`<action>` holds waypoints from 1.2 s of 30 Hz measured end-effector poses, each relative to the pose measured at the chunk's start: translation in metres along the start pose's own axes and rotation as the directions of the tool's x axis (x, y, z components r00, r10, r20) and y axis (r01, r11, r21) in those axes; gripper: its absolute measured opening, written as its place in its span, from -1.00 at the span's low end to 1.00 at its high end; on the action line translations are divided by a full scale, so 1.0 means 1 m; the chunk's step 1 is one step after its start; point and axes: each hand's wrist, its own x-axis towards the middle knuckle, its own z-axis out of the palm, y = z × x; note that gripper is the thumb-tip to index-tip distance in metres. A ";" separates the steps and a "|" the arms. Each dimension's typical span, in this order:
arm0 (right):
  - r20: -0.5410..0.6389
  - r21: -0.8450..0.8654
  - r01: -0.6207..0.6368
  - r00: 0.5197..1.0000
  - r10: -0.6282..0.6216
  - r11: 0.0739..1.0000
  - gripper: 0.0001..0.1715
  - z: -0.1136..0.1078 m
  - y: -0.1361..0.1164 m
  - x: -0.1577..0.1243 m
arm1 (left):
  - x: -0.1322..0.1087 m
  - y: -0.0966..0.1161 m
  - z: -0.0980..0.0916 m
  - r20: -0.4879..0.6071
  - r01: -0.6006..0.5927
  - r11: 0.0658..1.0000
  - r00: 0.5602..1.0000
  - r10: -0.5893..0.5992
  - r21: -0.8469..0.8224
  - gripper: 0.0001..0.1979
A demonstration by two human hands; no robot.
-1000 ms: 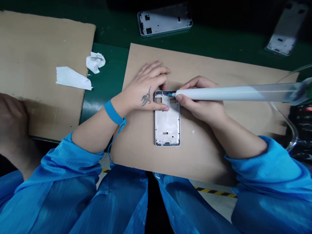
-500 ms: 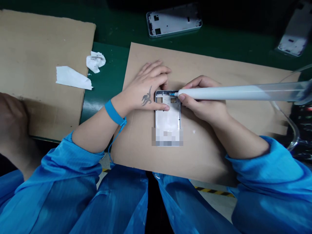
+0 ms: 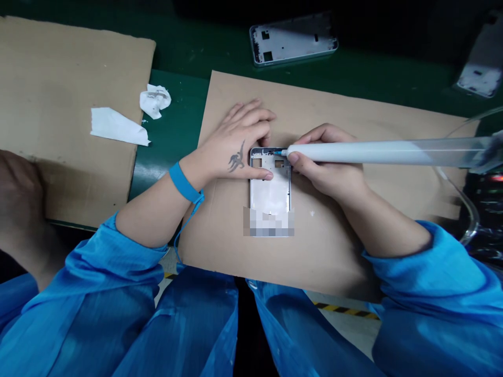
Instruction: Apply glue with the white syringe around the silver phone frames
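Observation:
A silver phone frame lies flat on a cardboard sheet, its lower end blurred out. My left hand holds it at the upper left, the thumb across its inner face and the fingers curled beyond its top edge. In my right hand is a large white dispensing syringe, gripped near its front between thumb and fingers. Its blue needle tip points left over the frame's top section; whether it touches cannot be made out. A blue wrist strap circles my left wrist.
Two more phone frames, one at the top and another at upper right, sit on the green surface. White paper pieces lie at left by a second cardboard sheet. A co-worker's blurred hand is at far left. Clear tubing hangs at right.
The phone frames at the back have shifted right and slightly nearer. The needle tip is a touch farther left over the held frame; my left hand keeps its hold.

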 end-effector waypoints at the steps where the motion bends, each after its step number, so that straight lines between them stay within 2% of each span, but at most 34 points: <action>1: -0.002 -0.002 0.000 1.000 0.000 1.000 -0.39 0.000 0.000 0.000 | 0.000 0.000 0.000 0.003 0.002 1.000 1.000 -0.002 0.003 -0.24; 8: -0.031 -0.027 0.031 0.999 -0.032 0.999 -0.45 0.001 0.002 -0.002 | 0.000 0.001 -0.001 0.010 0.003 1.000 1.000 -0.003 0.019 -0.27; 15: -0.017 -0.003 0.008 1.000 -0.008 1.000 -0.44 0.002 0.005 0.000 | -0.001 0.000 -0.001 0.013 -0.010 1.000 1.000 0.010 0.018 -0.27; 23: -0.030 0.004 0.058 0.998 -0.058 0.998 -0.58 0.008 0.003 0.000 | -0.005 0.002 0.000 -0.010 -0.013 0.997 1.000 0.014 0.073 -0.31; 30: -0.011 0.011 0.071 0.997 -0.070 0.997 -0.59 0.009 -0.001 0.001 | -0.007 0.000 0.002 -0.037 -0.031 0.997 0.999 0.034 0.065 -0.32; 36: 0.026 -0.032 0.079 0.997 -0.078 0.996 -0.60 0.009 -0.004 0.002 | -0.007 0.004 -0.003 0.010 -0.024 0.998 1.000 0.024 0.056 -0.33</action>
